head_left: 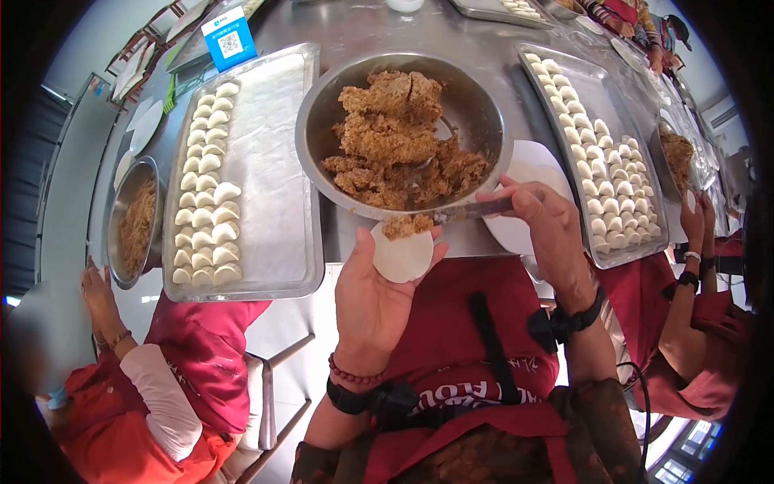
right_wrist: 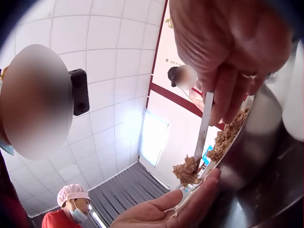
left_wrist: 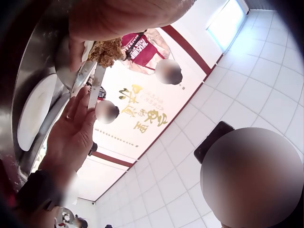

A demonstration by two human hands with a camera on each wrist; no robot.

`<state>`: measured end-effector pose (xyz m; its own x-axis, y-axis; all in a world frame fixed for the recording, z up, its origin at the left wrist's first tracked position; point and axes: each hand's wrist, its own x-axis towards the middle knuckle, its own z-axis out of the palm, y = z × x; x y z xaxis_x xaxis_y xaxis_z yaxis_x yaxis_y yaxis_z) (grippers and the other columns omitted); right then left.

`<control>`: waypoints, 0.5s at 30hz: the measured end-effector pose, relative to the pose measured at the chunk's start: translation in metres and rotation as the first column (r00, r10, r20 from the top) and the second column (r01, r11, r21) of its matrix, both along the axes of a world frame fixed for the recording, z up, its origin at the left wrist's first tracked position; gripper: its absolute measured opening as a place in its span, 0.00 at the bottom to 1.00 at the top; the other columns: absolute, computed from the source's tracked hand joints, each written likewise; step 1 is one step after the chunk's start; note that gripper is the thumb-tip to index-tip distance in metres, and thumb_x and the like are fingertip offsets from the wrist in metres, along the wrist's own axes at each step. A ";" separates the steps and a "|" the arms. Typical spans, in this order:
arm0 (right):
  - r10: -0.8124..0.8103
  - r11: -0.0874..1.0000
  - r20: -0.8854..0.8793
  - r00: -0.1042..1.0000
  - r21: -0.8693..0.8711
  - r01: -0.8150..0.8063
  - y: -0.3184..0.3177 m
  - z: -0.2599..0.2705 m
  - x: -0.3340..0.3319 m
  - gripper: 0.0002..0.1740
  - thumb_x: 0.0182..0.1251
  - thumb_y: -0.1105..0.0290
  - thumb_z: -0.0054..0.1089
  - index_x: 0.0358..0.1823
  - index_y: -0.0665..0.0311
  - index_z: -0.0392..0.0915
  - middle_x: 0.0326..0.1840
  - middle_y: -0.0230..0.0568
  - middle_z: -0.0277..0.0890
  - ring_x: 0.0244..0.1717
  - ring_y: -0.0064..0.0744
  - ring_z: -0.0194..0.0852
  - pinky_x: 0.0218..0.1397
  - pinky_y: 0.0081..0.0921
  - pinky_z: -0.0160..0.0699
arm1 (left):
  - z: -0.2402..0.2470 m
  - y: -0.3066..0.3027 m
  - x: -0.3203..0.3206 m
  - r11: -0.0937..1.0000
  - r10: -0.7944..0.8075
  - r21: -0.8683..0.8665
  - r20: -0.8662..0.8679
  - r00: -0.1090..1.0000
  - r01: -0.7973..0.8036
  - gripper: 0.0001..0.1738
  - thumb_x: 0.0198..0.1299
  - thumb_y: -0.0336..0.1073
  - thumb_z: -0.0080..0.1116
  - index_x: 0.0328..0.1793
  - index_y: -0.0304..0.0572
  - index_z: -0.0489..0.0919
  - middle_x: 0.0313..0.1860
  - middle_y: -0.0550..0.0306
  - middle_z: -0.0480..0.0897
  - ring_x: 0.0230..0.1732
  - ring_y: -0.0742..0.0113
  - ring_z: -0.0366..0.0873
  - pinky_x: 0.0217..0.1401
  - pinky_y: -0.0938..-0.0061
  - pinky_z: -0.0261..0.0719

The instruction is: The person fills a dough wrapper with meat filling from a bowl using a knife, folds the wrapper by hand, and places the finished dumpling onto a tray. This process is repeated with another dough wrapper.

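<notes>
My left hand (head_left: 372,294) is held palm up just below the rim of a big steel bowl (head_left: 316,121) of brown minced filling (head_left: 391,137). A round white dumpling wrapper (head_left: 403,260) lies flat on its fingers, with a lump of filling (head_left: 407,226) at its far edge. My right hand (head_left: 542,219) grips a flat metal spatula (head_left: 472,211) whose tip touches that lump. The right wrist view shows the spatula (right_wrist: 204,123) pressing filling (right_wrist: 187,171) over the left hand (right_wrist: 161,211). The left wrist view shows the right hand (left_wrist: 71,137) and the spatula (left_wrist: 88,76).
Two steel trays with rows of folded dumplings flank the bowl, one on the left (head_left: 278,169) and one on the right (head_left: 568,73). A stack of white wrappers (head_left: 528,169) lies beside the bowl. People in red sit on both sides; a smaller filling bowl (head_left: 133,222) is at the left.
</notes>
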<state>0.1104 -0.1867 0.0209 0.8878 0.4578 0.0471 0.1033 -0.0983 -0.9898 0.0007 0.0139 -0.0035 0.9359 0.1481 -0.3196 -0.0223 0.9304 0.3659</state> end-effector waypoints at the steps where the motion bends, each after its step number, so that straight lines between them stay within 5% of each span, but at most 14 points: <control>1: -0.019 0.999 0.060 0.998 -0.034 0.021 -0.002 -0.002 -0.007 0.20 0.78 0.58 0.52 0.49 0.70 0.82 0.51 0.43 0.86 0.70 0.33 0.70 0.77 0.36 0.58 | 0.001 0.000 0.000 1.000 0.013 -0.001 -0.013 1.000 -0.013 0.28 0.80 0.48 0.32 0.76 0.35 0.59 0.70 0.37 0.72 0.71 0.37 0.69 0.74 0.39 0.68; 5: -0.021 0.982 0.349 0.937 -0.169 0.085 -0.002 0.000 -0.035 0.16 0.78 0.62 0.51 0.48 0.66 0.83 0.49 0.43 0.87 0.57 0.37 0.83 0.77 0.45 0.60 | 0.002 -0.001 -0.001 1.000 0.027 -0.009 0.004 1.000 -0.027 0.29 0.81 0.48 0.30 0.76 0.34 0.59 0.71 0.35 0.70 0.71 0.35 0.69 0.75 0.39 0.68; 10: 0.158 0.958 0.716 0.680 -0.277 0.069 -0.003 -0.010 -0.059 0.13 0.67 0.63 0.64 0.47 0.61 0.83 0.46 0.38 0.87 0.59 0.40 0.83 0.70 0.44 0.70 | 0.005 -0.006 -0.002 1.000 0.008 0.002 0.015 1.000 -0.008 0.30 0.81 0.49 0.28 0.75 0.31 0.58 0.71 0.34 0.69 0.71 0.35 0.68 0.75 0.41 0.67; 15: 0.278 0.920 0.814 0.511 -0.379 0.104 0.001 -0.011 -0.080 0.16 0.58 0.69 0.72 0.48 0.61 0.83 0.51 0.38 0.85 0.61 0.39 0.81 0.70 0.43 0.71 | 0.010 -0.008 -0.004 0.998 0.013 0.057 -0.015 1.000 -0.013 0.30 0.81 0.48 0.29 0.74 0.27 0.58 0.70 0.32 0.69 0.71 0.35 0.69 0.76 0.44 0.67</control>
<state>0.0306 -0.1858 0.0103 0.4607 0.6806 0.5697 0.8873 -0.3370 -0.3149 -0.0034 0.0058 0.0062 0.9289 0.1786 -0.3245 -0.0282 0.9076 0.4188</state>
